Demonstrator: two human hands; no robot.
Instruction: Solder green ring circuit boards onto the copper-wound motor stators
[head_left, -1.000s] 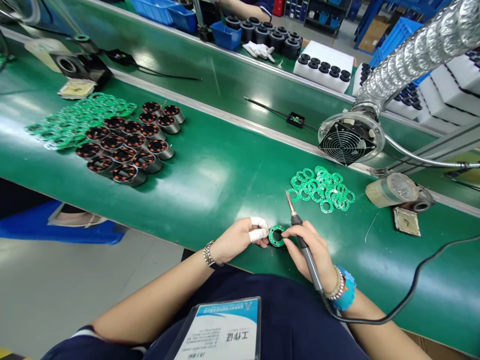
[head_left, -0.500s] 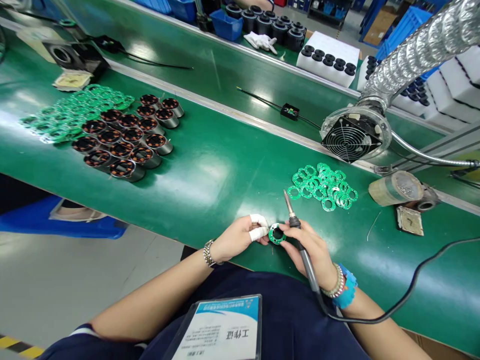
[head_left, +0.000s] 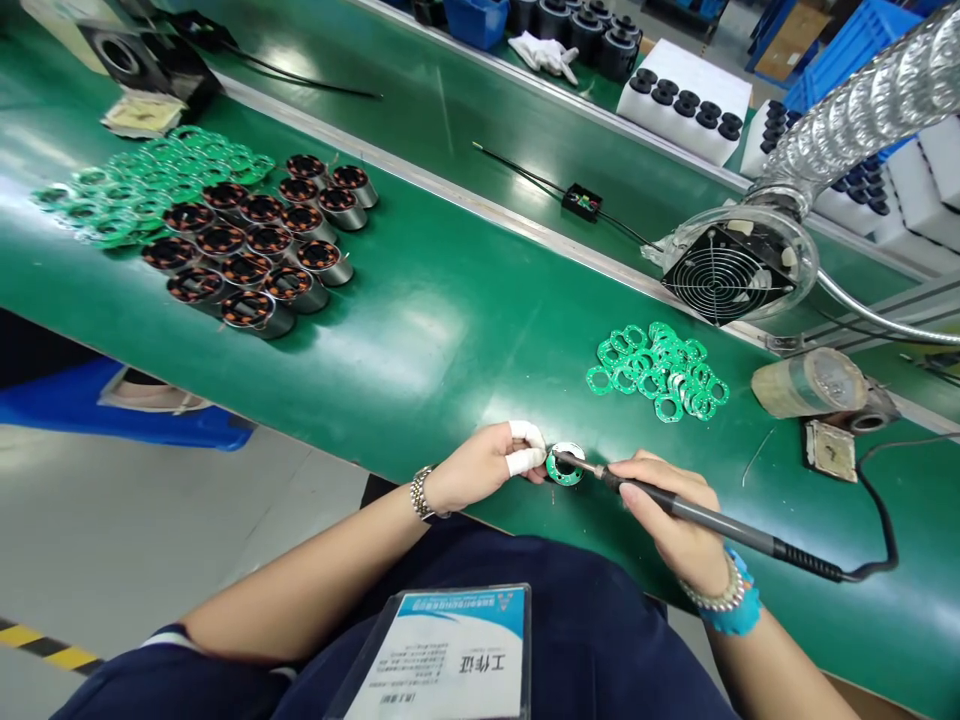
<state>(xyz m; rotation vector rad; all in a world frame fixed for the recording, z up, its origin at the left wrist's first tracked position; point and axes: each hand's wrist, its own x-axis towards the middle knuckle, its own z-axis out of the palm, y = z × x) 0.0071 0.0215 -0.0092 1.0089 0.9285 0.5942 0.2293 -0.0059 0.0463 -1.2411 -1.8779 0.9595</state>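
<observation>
My left hand (head_left: 491, 465), with white covers on thumb and forefinger, is closed at the left edge of a green ring board (head_left: 556, 474) near the table's front edge. Its fingertips pinch something too small to make out beside the ring. My right hand (head_left: 675, 515) is wrapped round a black soldering iron (head_left: 724, 522). The iron points left, its metal tip over the upper left part of the ring. What lies under the board is mostly hidden. A loose pile of green ring boards (head_left: 660, 370) lies beyond my right hand.
Copper-wound metal cylinders (head_left: 247, 265) stand at the left, beside more green boards (head_left: 150, 185). A fan (head_left: 720, 275) on a silver duct hangs at the right. Near it are a cloudy jar (head_left: 806, 383) and a sponge tray (head_left: 831, 449). The iron's cable runs right.
My right hand has let go of the ring board and moved right. The iron has swung from pointing up and away to lying leftward, its tip now at the board. The view has shifted slightly.
</observation>
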